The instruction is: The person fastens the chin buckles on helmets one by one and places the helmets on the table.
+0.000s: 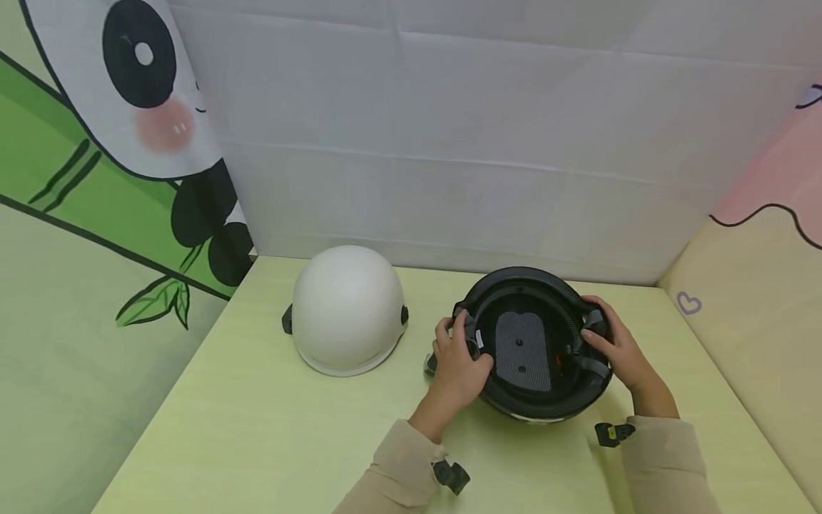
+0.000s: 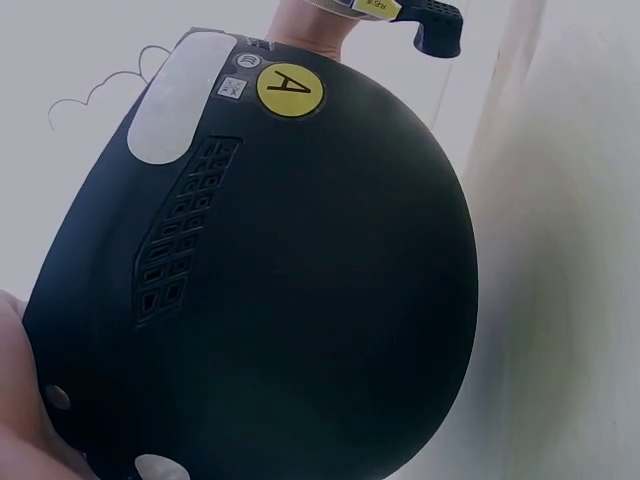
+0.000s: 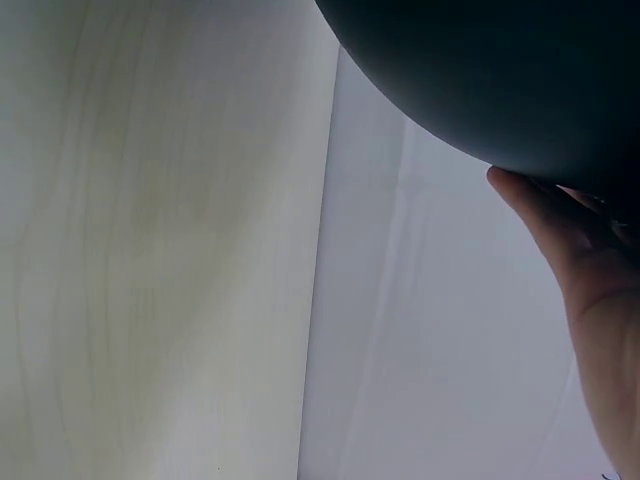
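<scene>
Both my hands hold a black helmet (image 1: 520, 343), its open underside turned up so the dark lining and straps show. My left hand (image 1: 459, 368) grips the left rim, with the thumb over the edge. On the opposite rim, my right hand (image 1: 623, 350) grips with its thumb on the inside and fingers round the outer shell. The left wrist view shows the helmet's outer shell (image 2: 330, 260) with a round yellow sticker, pale reflective patches and a vent grid. In the right wrist view the right hand's fingers (image 3: 540, 210) lie against the curved shell.
A white helmet (image 1: 347, 310) stands dome up on the pale table (image 1: 270, 428), left of the black one. Behind the table rises a white wall (image 1: 475, 143). Printed side panels, one with a cartoon panda (image 1: 163, 125), flank it.
</scene>
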Demonstrator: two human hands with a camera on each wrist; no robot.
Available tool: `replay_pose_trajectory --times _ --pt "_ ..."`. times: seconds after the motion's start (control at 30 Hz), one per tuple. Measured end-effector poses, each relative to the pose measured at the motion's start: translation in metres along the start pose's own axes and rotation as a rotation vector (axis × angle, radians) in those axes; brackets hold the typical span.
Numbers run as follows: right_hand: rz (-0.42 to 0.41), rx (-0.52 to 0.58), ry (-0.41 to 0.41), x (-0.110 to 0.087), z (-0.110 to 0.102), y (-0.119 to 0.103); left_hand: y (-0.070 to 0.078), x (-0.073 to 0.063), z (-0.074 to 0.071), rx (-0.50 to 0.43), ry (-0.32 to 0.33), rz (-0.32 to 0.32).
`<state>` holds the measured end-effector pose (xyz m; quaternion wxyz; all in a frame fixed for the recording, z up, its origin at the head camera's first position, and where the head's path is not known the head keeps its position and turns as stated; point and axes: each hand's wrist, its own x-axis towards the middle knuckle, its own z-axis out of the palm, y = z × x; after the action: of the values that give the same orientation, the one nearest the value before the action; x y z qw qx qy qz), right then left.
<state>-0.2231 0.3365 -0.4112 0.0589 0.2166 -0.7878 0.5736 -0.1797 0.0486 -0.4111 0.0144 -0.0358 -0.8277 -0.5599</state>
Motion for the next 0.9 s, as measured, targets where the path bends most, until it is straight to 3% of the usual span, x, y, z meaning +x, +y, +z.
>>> replay_pose_trajectory --times 0.5,0.9 --pt "0.072 0.031 -0.072 -0.001 -0.003 0.008 0.0 -0.004 0.003 0.081 -0.01 0.003" --pt "0.146 -0.266 -0.16 -0.002 -0.018 -0.007 0.004 -0.008 -0.004 0.123 -0.093 0.003"
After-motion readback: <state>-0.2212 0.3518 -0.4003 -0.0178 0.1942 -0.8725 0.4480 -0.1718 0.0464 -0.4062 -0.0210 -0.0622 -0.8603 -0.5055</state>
